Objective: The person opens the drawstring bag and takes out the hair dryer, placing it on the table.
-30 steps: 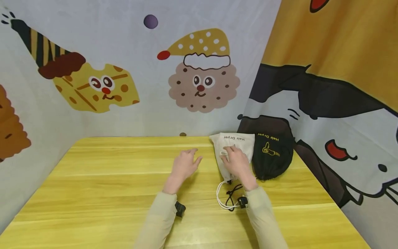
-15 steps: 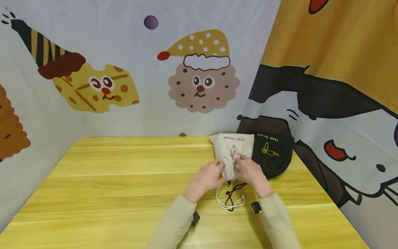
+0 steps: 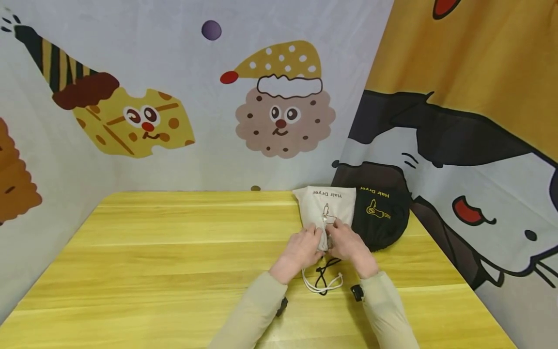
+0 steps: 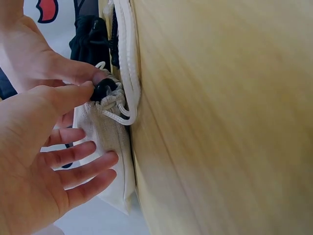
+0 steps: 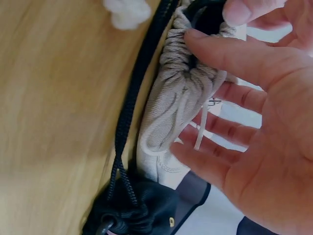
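A light-coloured drawstring bag printed "Hair Dryer" lies at the back of the table, its gathered mouth towards me. My left hand holds the mouth from the left, thumb at the rim and fingers spread over the cloth. From the other side my right hand holds it likewise, its thumb on the gathered rim. Something black shows inside the mouth, mostly hidden. A white cord loops out on the table in front of the bag.
Beside it on the right lies a black drawstring bag, also printed "Hair Dryer". Its black cord crosses the white one. A cartoon-printed curtain stands behind the wooden table.
Both hands have come down to the light bag's mouth, the left one from the left side. Over the last half second they have drawn closer together there.
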A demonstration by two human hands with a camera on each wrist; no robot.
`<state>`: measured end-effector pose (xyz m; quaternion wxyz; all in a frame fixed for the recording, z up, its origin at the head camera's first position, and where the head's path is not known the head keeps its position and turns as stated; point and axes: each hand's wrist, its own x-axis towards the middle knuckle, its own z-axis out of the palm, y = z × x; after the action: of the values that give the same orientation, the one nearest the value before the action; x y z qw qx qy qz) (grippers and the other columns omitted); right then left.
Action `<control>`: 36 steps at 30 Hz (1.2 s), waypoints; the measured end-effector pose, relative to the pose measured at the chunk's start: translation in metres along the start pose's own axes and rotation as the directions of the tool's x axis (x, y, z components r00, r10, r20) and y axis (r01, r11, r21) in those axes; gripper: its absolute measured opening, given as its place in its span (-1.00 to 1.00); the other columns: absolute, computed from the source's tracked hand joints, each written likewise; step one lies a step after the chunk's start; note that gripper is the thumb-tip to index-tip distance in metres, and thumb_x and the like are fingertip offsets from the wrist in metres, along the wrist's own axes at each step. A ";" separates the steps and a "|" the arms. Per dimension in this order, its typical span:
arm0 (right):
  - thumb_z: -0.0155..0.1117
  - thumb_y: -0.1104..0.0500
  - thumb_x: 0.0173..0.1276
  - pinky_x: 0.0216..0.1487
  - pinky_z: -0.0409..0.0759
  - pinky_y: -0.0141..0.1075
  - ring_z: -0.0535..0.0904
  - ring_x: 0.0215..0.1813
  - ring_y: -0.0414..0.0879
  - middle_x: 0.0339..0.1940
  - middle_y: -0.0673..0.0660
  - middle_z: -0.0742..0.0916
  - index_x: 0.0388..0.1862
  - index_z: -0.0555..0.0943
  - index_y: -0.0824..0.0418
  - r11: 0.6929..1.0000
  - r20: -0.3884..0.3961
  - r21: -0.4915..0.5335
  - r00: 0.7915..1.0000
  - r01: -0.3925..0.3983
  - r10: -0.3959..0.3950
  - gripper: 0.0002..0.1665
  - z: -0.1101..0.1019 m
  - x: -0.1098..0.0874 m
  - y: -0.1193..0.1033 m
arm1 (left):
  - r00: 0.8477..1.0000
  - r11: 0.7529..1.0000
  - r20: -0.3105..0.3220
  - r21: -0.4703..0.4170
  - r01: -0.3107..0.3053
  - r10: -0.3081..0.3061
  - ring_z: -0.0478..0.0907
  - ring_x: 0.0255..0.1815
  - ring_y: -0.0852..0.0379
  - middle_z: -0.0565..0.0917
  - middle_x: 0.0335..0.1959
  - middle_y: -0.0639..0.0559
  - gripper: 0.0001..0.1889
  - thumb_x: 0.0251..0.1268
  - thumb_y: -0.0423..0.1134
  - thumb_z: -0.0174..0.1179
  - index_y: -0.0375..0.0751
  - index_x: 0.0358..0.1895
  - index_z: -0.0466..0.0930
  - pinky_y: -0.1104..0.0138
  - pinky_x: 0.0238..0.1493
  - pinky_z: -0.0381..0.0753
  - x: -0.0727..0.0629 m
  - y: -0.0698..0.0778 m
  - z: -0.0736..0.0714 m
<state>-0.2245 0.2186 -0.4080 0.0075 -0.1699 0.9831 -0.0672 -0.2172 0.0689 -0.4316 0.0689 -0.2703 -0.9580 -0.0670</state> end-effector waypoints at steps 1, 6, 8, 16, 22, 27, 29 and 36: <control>0.51 0.23 -0.05 -0.25 0.53 -0.04 0.49 -0.18 0.10 -0.15 0.21 0.53 -0.11 0.52 0.23 1.000 -0.011 0.001 1.000 0.016 -0.016 -0.50 0.001 0.001 0.001 | 1.000 1.000 0.000 0.002 0.000 0.000 0.53 -0.26 0.16 0.50 -0.13 0.04 -0.46 0.15 0.06 0.27 -0.15 0.11 0.39 0.43 -0.47 0.53 0.001 0.000 0.000; 0.47 0.34 -0.09 -0.34 0.47 -0.20 0.44 -0.36 -0.02 -0.31 0.17 0.52 -0.16 0.52 0.25 0.990 -0.062 0.008 0.988 0.144 -0.144 -0.54 0.004 0.005 0.007 | 1.000 1.000 0.024 -0.026 0.007 -0.007 0.52 -0.24 0.15 0.51 -0.10 0.06 -0.43 0.14 0.02 0.29 -0.18 0.16 0.39 0.42 -0.43 0.54 0.001 0.000 -0.002; 0.45 0.36 -0.10 -0.39 0.45 -0.25 0.43 -0.39 -0.05 -0.33 0.15 0.53 -0.20 0.52 0.24 0.981 -0.085 0.011 0.978 0.193 -0.191 -0.56 0.005 0.006 0.009 | 1.000 0.999 0.030 -0.044 0.009 -0.008 0.53 -0.23 0.14 0.51 -0.09 0.06 -0.44 0.14 0.01 0.29 -0.18 0.15 0.40 0.41 -0.41 0.56 0.001 -0.002 -0.004; 0.38 0.42 -0.11 -0.43 0.41 -0.32 0.43 -0.41 -0.09 -0.43 0.12 0.56 -0.39 0.51 0.21 0.953 -0.158 0.007 0.942 0.302 -0.297 -0.70 0.012 0.010 0.012 | 1.000 0.994 0.026 -0.105 0.016 -0.013 0.53 -0.25 0.15 0.52 -0.13 0.03 -0.49 0.10 -0.05 0.33 -0.22 0.07 0.45 0.41 -0.38 0.58 -0.002 -0.009 -0.006; 0.37 0.41 -0.09 -0.43 0.42 -0.35 0.45 -0.40 -0.11 -0.44 0.10 0.58 -0.44 0.52 0.21 0.941 -0.197 0.004 0.922 0.339 -0.332 -0.75 0.015 0.013 0.008 | 1.000 0.995 0.007 -0.094 0.016 -0.016 0.52 -0.28 0.16 0.51 -0.14 0.02 -0.50 0.07 -0.08 0.34 -0.24 0.04 0.45 0.44 -0.38 0.58 -0.004 -0.013 -0.005; 0.36 0.41 -0.08 -0.45 0.37 -0.38 0.40 -0.44 -0.14 -0.46 0.06 0.54 -0.48 0.49 0.20 0.932 -0.199 0.022 0.916 0.361 -0.349 -0.75 0.017 0.016 0.004 | 1.000 0.994 -0.006 -0.109 0.024 -0.025 0.53 -0.27 0.14 0.52 -0.12 -0.02 -0.48 0.03 -0.13 0.37 -0.29 0.04 0.44 0.43 -0.33 0.61 -0.005 -0.019 -0.004; 0.34 0.42 -0.08 -0.46 0.35 -0.39 0.37 -0.45 -0.15 -0.48 0.06 0.52 -0.49 0.47 0.20 0.923 -0.206 0.028 0.906 0.384 -0.370 -0.75 0.018 0.018 0.001 | 1.000 0.993 -0.009 -0.115 0.027 -0.028 0.55 -0.24 0.12 0.52 -0.08 -0.05 -0.45 0.02 -0.14 0.38 -0.32 0.06 0.43 0.42 -0.27 0.63 -0.006 -0.022 -0.003; 0.32 0.45 -0.05 -0.48 0.27 -0.43 0.29 -0.49 -0.18 -0.51 0.04 0.47 -0.52 0.42 0.21 0.914 -0.196 0.006 0.897 0.405 -0.396 -0.73 0.019 0.022 -0.009 | 0.999 0.987 -0.033 -0.162 0.013 -0.018 0.59 -0.16 0.07 0.52 -0.04 -0.12 -0.43 0.03 -0.16 0.37 -0.40 0.08 0.44 0.39 -0.09 0.65 -0.012 -0.034 -0.004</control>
<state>-0.2416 0.2004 -0.4259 -0.0967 -0.3612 0.9213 -0.1063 -0.2247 0.0339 -0.4331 0.0625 -0.2663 -0.9501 -0.1496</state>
